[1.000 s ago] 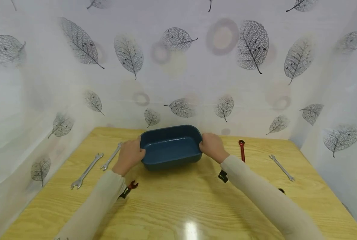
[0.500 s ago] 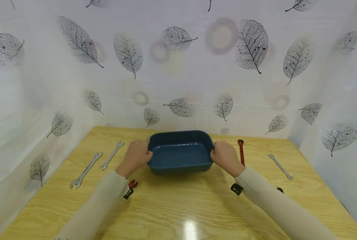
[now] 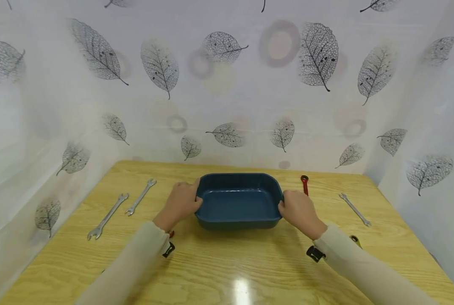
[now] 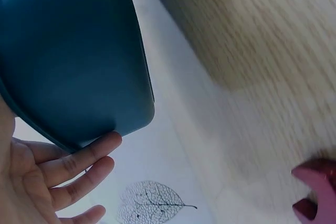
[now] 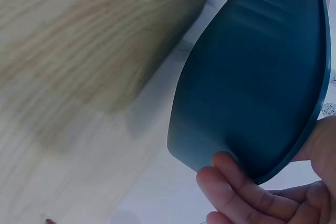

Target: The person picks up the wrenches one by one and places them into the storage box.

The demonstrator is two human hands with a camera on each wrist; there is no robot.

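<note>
As a blue tub swings toward the person and to the right above a wooden table, both hands keep their grip on its ends, the left hand holding the left rim and the right hand the right. A second ago the tub hangs askew, farther back and more to the left; now it sits squared to the person, its front edge nearly level, close to the middle of the table. Seen from the left wrist, the fingers spread against the outer wall; seen from the right wrist, they bend against it, though the thumbs' full hold is hidden. Both wrist views suggest the tub is raised off the wood, so the work looks to be in mid-carry, with the load steadier than a moment earlier and not yet set down. The shift changes what shows around it, too: the right hand now covers the lower part of a red wrench, the left arm hides most of another red wrench in the head view, and the end of a yellow wrench peeks out beside the right sleeve, while three silver wrenches lie untouched, two on the left and one on the right
</note>
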